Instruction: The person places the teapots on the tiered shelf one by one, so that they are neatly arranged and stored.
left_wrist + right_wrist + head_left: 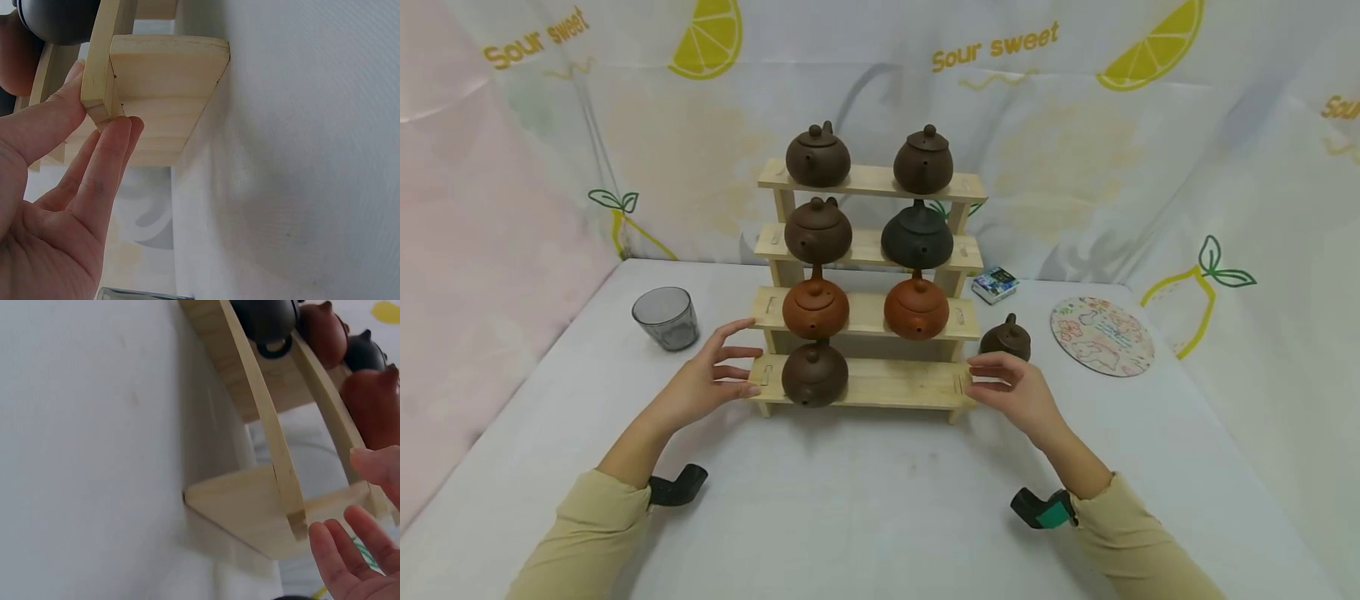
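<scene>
**Seven teapots on the rack, one off it, your hands at both ends**

Seven small clay teapots sit on the stepped wooden rack (880, 385), two on each of the three upper tiers and one, a dark brown teapot (815, 374), on the left of the bottom tier. The right half of that bottom tier is bare. An eighth teapot (1005, 338) stands on the white table (865, 492) just beside the rack's right end, behind your right hand (1011, 392).

Your left hand (703, 379) is at the left end of the bottom tier: the left wrist view shows the thumb and fingertips (119, 134) touching the end of the board, fingers nearly straight, not wrapped round it. Your right hand is relaxed and spread at the right end; from the right wrist view its fingers (331, 550) are just beside the board, and you cannot tell whether they touch it.

A grey glass cup (666, 317) stands well left of the rack; whether anything is in it cannot be told. To the right, a small blue box (995, 284) lies near the rack's rear and a round patterned mat (1101, 335) farther out.
</scene>
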Demonstrator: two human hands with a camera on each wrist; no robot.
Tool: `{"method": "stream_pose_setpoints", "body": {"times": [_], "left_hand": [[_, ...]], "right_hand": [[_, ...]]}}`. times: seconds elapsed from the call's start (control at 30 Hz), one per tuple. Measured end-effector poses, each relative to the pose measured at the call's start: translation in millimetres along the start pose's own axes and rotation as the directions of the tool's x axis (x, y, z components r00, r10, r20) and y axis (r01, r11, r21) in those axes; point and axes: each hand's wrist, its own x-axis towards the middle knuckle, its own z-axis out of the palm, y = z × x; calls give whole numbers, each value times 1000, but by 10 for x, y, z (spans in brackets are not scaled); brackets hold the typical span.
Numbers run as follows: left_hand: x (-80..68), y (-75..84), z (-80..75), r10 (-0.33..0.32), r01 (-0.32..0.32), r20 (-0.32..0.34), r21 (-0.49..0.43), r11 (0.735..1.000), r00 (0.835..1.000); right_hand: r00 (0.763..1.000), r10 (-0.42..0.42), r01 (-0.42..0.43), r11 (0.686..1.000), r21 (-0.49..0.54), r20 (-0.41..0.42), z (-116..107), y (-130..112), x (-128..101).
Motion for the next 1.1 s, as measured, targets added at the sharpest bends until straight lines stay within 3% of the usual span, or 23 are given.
{"method": "stream_pose_setpoints", "body": {"times": [0.33,0.6,0.83,1.1], "left_hand": [[9,-9,3,10,-10,3,2,1000,1000],[-2,-5,2,4,-4,0,12,1000,1000],[2,6,0,3,-3,-1,6,1000,1000],[0,10,5,0,0,2,14,1000,1000]], "right_hand": [[994,24,-31,997,-65,-104,-290,100,-56],[979,84,-104,989,-106,-185,-534,190,-14],[972,177,-202,966,-164,-156,-667,307,94],[965,245,-257,956,-141,-94,-678,371,250]]}}
